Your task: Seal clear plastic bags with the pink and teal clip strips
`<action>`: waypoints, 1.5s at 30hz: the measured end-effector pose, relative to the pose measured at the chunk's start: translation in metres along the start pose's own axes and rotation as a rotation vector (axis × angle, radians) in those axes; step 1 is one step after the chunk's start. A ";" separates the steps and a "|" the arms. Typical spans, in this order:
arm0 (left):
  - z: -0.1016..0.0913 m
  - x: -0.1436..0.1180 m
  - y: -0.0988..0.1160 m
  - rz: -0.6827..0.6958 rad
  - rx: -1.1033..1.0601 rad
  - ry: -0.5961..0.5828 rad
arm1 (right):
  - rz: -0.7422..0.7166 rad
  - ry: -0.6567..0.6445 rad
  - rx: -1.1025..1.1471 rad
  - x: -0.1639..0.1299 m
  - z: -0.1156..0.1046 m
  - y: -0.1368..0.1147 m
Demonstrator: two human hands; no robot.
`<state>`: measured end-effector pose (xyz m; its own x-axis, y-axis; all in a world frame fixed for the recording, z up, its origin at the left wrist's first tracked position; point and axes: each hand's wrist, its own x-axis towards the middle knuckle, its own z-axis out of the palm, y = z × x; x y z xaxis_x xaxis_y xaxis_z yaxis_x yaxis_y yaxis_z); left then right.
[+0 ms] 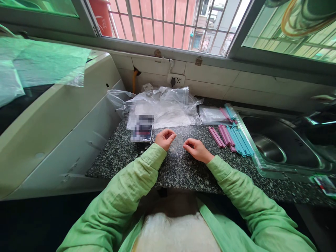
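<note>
My left hand (165, 139) is closed in a pinch above the dark speckled counter. A thin, pale, stick-like piece (179, 133) pokes out from its fingertips toward the right; its kind is too small to make out. Close by on the right, my right hand (197, 149) has its fingers curled together, and whatever they hold, if anything, is hidden. A faint see-through patch shows on the counter between the hands. Just left of my left hand lies a phone (147, 134), partly blurred out. Behind both hands spreads a heap of clear plastic bags (173, 110).
Pink sealing clips (216, 136) and blue sealing clips (239, 140) lie in rows at right, beside a flat clear packet (212, 114). A steel sink (278, 129) is farther right. A pale appliance side (65, 115) borders the counter (112, 157) at left. Behind is a wall socket (176, 80).
</note>
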<state>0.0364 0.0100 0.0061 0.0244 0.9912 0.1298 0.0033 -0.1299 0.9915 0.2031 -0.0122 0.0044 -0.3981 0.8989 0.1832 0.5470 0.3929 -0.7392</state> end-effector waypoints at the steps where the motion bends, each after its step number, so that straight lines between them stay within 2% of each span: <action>1: 0.000 0.000 0.000 0.001 0.006 0.003 | -0.011 0.002 -0.018 0.000 0.000 0.001; 7: 0.000 0.001 0.000 -0.003 0.007 0.016 | -0.035 0.014 -0.045 0.000 0.001 0.002; 18: 0.001 0.003 -0.016 0.054 0.013 0.004 | 0.063 -0.013 0.151 -0.001 0.003 -0.004; 24: 0.001 0.003 -0.016 0.067 0.026 0.014 | 0.055 -0.034 0.150 -0.001 0.005 -0.003; 30: -0.002 0.002 -0.012 0.052 0.050 -0.044 | 0.030 -0.054 0.119 -0.002 0.005 -0.002; 40: -0.002 0.002 -0.007 0.032 0.034 -0.061 | 0.035 -0.062 0.102 -0.002 0.004 -0.003; 45: 0.001 0.000 -0.002 0.002 0.045 -0.141 | 0.066 -0.031 0.124 -0.001 0.001 -0.007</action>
<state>0.0371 0.0107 0.0038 0.1649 0.9782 0.1264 0.0475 -0.1359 0.9896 0.1993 -0.0163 0.0085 -0.3882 0.9147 0.1126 0.4783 0.3044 -0.8237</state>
